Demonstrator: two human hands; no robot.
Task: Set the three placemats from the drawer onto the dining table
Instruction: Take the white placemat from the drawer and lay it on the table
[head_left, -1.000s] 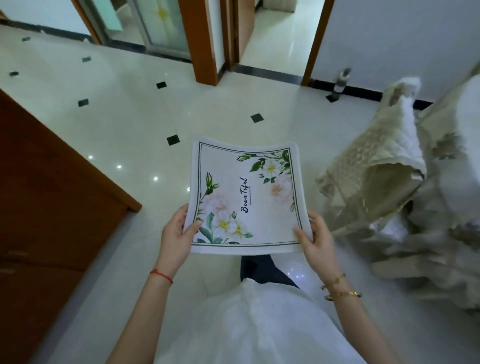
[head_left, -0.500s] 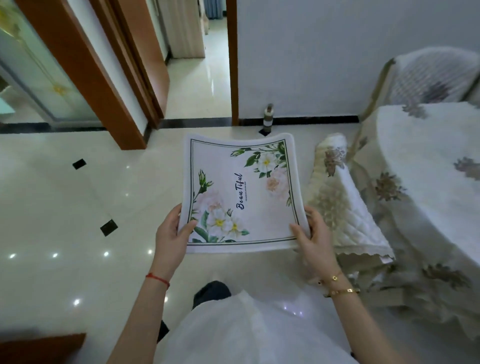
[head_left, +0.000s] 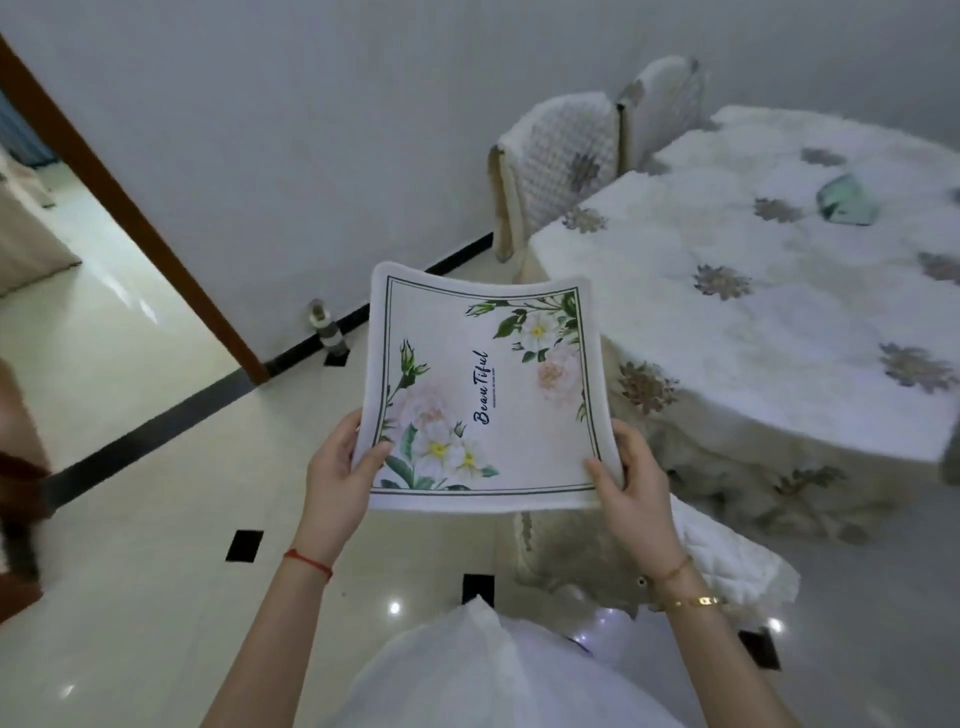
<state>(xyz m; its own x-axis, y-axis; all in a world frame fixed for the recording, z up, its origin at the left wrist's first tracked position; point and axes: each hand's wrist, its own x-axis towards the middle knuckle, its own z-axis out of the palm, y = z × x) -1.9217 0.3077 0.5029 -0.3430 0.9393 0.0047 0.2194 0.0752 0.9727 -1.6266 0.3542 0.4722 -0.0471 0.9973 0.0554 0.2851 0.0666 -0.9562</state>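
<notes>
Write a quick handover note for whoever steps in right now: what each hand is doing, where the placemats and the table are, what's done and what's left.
Left hand: grips the near left edge of the floral placemat.
Right hand: grips its near right edge.
The placemat is held flat in the air, above the floor, short of the dining table ahead on the right. Whether more mats lie under it cannot be told.
Done: mat carried close to the table.
Left: no placemat shows on the table; lay out all three. A chair stands at the far side.
</notes>
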